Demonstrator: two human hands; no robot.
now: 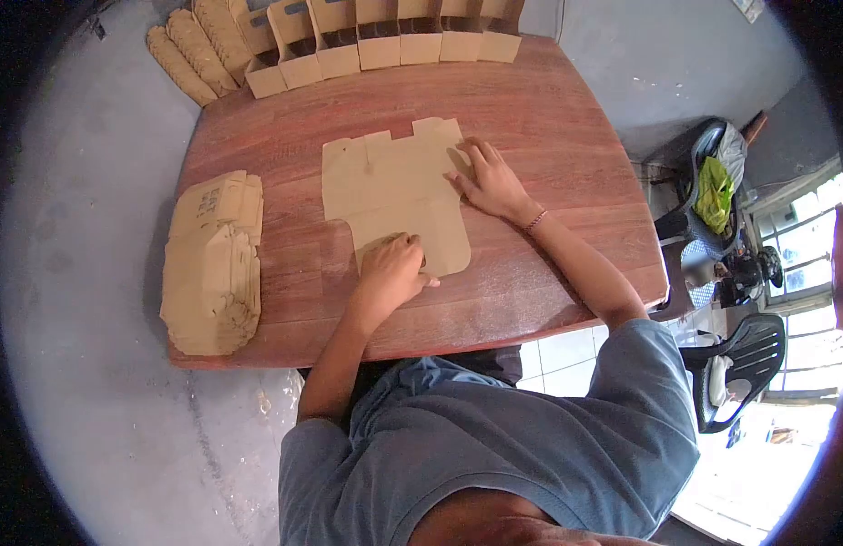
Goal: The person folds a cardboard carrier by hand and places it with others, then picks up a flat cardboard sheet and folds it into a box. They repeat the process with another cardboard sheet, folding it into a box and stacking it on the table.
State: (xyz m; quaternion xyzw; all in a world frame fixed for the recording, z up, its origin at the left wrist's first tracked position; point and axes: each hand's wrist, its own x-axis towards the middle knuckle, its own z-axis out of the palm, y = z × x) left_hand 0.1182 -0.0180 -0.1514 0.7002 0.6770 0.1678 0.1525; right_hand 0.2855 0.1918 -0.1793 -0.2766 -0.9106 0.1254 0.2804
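A flat die-cut cardboard box blank (394, 196) lies unfolded on the wooden table (549, 118), with tabs and a notch along its far edge and rounded corners at the near end. My left hand (392, 278) rests on its near left part, fingers curled and thumb sticking out to the right; whatever is under the fingers is hidden. At the blank's right edge, my right hand (494, 185) lies with thumb and fingers apart, fingertips touching the cardboard.
A stack of flat cardboard blanks (208, 273), with handwriting on top, lies at the table's left edge. Several folded cardboard carriers (380, 44) with handle holes line the far edge, beside bundled cardboard pieces (198, 55). Black plastic chairs (745, 364) stand to the right.
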